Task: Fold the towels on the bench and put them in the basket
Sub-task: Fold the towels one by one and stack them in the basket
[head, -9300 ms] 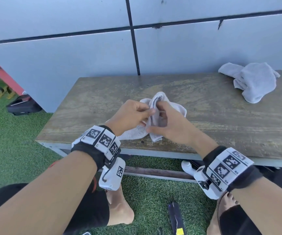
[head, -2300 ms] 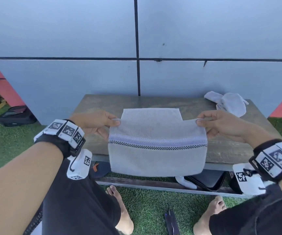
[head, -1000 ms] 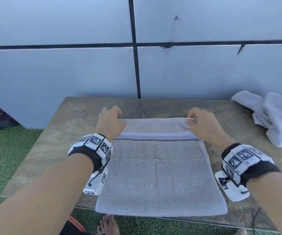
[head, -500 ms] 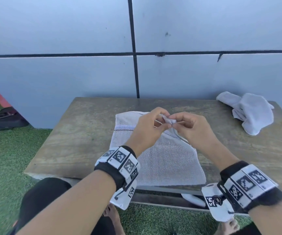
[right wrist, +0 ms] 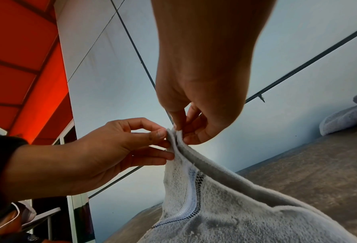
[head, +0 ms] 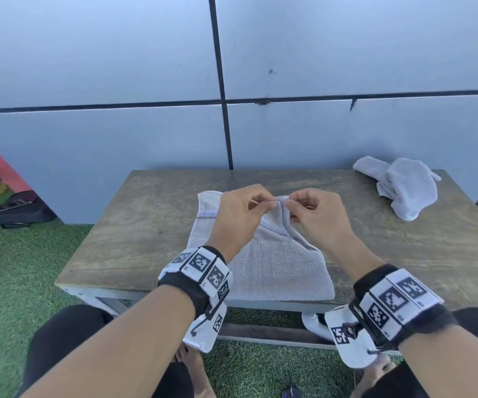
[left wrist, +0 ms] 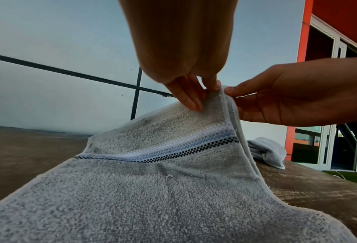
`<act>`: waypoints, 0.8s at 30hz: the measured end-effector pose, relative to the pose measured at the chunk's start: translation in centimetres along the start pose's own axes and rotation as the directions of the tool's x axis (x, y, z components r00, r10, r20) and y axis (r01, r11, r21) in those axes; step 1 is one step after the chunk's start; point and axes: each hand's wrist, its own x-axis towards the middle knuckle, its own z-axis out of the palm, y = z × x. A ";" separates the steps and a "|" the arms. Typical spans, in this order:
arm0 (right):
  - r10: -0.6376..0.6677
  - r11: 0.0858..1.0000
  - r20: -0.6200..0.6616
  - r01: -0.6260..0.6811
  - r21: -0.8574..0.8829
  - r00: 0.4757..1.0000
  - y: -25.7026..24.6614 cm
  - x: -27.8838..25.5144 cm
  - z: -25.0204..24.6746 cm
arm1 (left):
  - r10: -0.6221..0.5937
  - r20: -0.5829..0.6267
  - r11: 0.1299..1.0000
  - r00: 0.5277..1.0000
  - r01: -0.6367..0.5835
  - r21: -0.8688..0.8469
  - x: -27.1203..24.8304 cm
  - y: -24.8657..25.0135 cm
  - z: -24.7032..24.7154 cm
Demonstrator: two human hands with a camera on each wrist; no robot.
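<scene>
My left hand (head: 242,214) and right hand (head: 315,215) each pinch the same raised far corner of the towel (head: 275,268). The towel lies on the bench (head: 146,239), long axis running toward me, directly below both hands, neither hand nearer.

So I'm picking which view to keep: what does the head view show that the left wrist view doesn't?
Only the head view shows the whole bench, the grass and both wristbands. Only the left wrist view shows the towel's checked stripe close up and a glazed door. Both show the left hand and right hand pinching one towel corner, and the crumpled towel.
</scene>
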 end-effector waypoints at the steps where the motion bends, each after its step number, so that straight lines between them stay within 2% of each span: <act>1: 0.001 1.000 -0.017 -0.001 -0.011 1.000 0.0 0.0 0.0 | 0.011 0.009 1.000 1.000 -0.012 0.024 -0.1 0.0 0.0; 4: -0.009 1.000 0.014 0.010 -0.029 1.000 -0.2 -0.2 0.2 | 0.039 0.024 0.995 0.999 -0.041 0.091 -0.1 0.0 0.3; 7: 0.012 1.000 0.054 -0.011 -0.019 0.998 -0.3 -0.4 0.5 | 0.042 0.015 0.996 0.999 -0.043 0.072 -0.1 -0.2 0.5; 11: 0.084 0.991 0.057 -0.090 0.100 0.995 -0.2 -0.3 0.4 | 0.022 0.043 0.999 0.999 -0.024 0.033 -0.3 0.0 0.6; 16: 0.096 0.986 0.072 -0.104 0.128 0.993 -0.2 -0.4 0.2 | 0.109 0.084 0.979 0.991 -0.121 0.163 0.1 -0.1 0.6; 20: 0.090 0.990 0.069 -0.097 0.101 0.994 -0.2 -0.3 -0.1 | 0.179 0.145 0.932 0.973 -0.214 0.291 0.4 -0.5 0.3; 24: 0.029 0.999 -0.017 -0.029 -0.013 0.999 -0.1 -0.1 -0.2 | 0.212 0.136 0.927 0.968 -0.243 0.285 0.7 -0.4 0.3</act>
